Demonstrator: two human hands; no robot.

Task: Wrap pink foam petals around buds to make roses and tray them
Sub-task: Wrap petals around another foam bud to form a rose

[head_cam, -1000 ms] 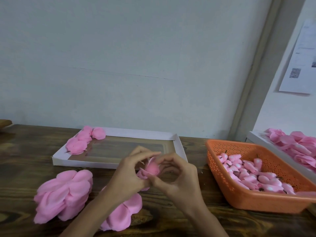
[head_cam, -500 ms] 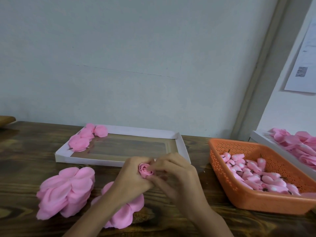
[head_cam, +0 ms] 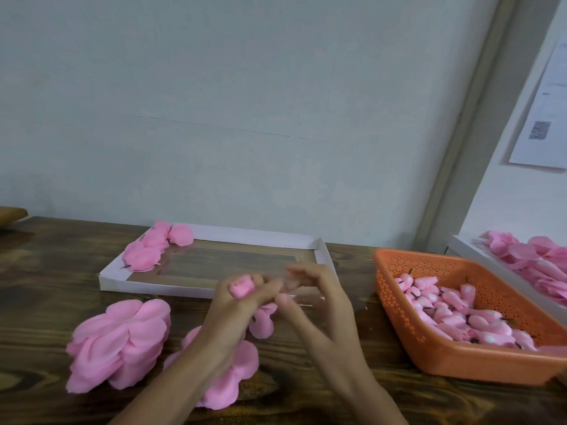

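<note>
Left hand [head_cam: 237, 311] and right hand [head_cam: 320, 297] were bare, both forearms [head_cam: 352, 372] likewise uncovered to the frame's lower edge; fingers [head_cam: 310, 273] slim, those of the right hand blurred.

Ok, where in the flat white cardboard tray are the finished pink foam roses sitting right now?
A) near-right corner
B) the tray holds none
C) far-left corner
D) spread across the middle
C: the finished pink foam roses are bunched in the far-left corner of the flat white cardboard tray, and the rest of its floor that shows holds none.
</note>
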